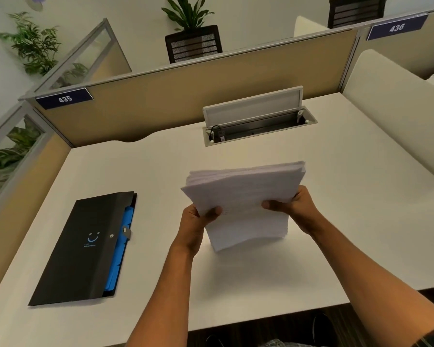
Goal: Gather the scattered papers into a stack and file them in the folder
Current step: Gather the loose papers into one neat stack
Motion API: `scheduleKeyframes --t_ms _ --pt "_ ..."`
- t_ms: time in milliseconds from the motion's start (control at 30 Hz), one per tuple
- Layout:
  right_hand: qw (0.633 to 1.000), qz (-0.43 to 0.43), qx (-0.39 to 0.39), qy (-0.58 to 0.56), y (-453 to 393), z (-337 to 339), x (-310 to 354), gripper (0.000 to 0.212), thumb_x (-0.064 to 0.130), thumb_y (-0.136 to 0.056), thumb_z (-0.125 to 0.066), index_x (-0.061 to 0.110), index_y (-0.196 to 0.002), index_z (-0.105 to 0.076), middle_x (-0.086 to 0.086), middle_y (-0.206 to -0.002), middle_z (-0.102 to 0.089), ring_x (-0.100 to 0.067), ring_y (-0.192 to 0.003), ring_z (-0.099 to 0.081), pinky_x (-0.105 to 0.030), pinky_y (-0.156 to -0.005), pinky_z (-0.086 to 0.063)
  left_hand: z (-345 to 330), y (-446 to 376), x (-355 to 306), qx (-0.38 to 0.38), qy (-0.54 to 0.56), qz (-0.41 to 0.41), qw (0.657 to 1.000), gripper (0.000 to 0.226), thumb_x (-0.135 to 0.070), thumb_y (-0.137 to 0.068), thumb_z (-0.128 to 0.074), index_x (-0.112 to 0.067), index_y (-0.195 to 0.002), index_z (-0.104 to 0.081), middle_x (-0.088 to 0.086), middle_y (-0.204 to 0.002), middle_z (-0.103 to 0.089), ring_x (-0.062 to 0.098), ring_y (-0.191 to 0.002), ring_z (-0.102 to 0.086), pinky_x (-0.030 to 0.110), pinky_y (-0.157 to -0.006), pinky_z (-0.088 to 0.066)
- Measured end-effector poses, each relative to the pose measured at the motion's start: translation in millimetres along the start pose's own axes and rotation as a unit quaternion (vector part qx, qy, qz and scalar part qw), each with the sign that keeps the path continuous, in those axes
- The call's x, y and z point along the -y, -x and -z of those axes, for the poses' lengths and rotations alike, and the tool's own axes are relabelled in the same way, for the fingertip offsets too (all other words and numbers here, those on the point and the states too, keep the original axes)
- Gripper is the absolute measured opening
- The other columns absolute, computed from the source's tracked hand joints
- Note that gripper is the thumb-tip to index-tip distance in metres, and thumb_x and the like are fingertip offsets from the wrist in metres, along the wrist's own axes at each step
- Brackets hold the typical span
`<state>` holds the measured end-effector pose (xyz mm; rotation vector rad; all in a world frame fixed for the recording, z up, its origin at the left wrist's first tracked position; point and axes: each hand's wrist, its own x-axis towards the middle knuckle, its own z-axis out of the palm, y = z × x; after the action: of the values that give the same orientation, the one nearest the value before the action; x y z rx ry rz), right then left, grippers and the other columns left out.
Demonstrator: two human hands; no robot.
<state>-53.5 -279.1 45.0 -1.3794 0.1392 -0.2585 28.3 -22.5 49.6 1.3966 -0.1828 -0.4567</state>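
The numbers 435 and 436 can be read on two blue signs (65, 98) fixed to the partition (186, 96); a blue smiley mark is printed on the black folder (85, 246), its small lettering too fine to read. The folder is laid flat, left of the hands, near the desk's (336, 221) left edge, with bare desktop around it. The stack of papers (243, 201) is stood on its lower edge mid-desk, gripped at its sides by the left hand (198, 222) and right hand (295, 205), thumbs pressed on its front
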Motion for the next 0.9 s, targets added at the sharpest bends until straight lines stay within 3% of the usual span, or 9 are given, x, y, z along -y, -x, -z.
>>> scheduleKeyframes --t_ms 100,267,433,567,733,900 --pt "0.998 -0.05 -0.009 0.028 4 11 -23 0.051 0.026 -0.056 -0.093 0.007 -0.101 -0.079 -0.011 -0.106 -0.077 -0.033 -0.101 -0.073 -0.04 -0.082 -0.062 5 2 21 -0.021 -0.009 0.025 0.999 0.025 -0.005 -0.088 -0.073 -0.022 -0.106 -0.077 0.004 -0.111 -0.076 0.019 -0.103 -0.069 0.033 -0.089 -0.052" --pt "0.997 -0.072 0.004 0.027 5 13 -36 0.038 0.007 -0.069 -0.09 0.007 -0.105 -0.078 -0.01 -0.109 -0.076 -0.031 -0.103 -0.072 -0.044 -0.087 -0.062 4 -3 27 -0.029 -0.024 0.021 0.999 0.03 -0.009 -0.089 -0.074 -0.016 -0.118 -0.07 0.005 -0.115 -0.075 0.027 -0.106 -0.068 0.026 -0.08 -0.057" --pt "0.996 -0.085 0.006 0.024 4 10 -44 0.039 -0.003 -0.076 -0.082 0.012 -0.111 -0.075 -0.011 -0.112 -0.075 -0.031 -0.106 -0.07 -0.047 -0.091 -0.06 0 -10 18 -0.042 -0.008 -0.004 0.999 0.061 -0.022 -0.075 -0.084 -0.021 -0.132 -0.06 0.008 -0.124 -0.07 0.03 -0.114 -0.066 0.042 -0.089 -0.057" --pt "0.993 -0.112 0.027 0.038 5 14 -53 0.049 -0.005 -0.076 -0.083 0.015 -0.119 -0.072 -0.01 -0.116 -0.074 -0.03 -0.11 -0.069 -0.049 -0.094 -0.058 3 -15 4 -0.035 -0.057 -0.024 0.997 0.083 -0.031 -0.065 -0.092 -0.022 -0.138 -0.053 0.009 -0.126 -0.069 0.034 -0.118 -0.063 0.054 -0.093 -0.057" --pt "0.986 -0.14 0.056 0.069 15 18 -63 0.054 -0.007 -0.08 -0.079 0.021 -0.124 -0.069 -0.004 -0.118 -0.074 -0.029 -0.113 -0.068 -0.046 -0.09 -0.06 1 -12 -15 -0.03 -0.107 -0.024 0.994 0.064 -0.037 -0.054 -0.092 -0.026 -0.113 -0.072 -0.002 -0.108 -0.077 0.019 -0.099 -0.071 0.037 -0.081 -0.062" --pt "0.99 -0.114 0.049 0.069 13 9 -52 0.054 -0.003 -0.079 -0.081 0.026 -0.122 -0.069 0.0 -0.117 -0.073 -0.027 -0.114 -0.067 -0.037 -0.088 -0.06 -7 -10 -25 0.001 -0.1 -0.03 0.995 0.05 -0.007 -0.068 -0.091 -0.027 -0.109 -0.073 0.0 -0.106 -0.077 0.019 -0.097 -0.073 0.034 -0.077 -0.062"
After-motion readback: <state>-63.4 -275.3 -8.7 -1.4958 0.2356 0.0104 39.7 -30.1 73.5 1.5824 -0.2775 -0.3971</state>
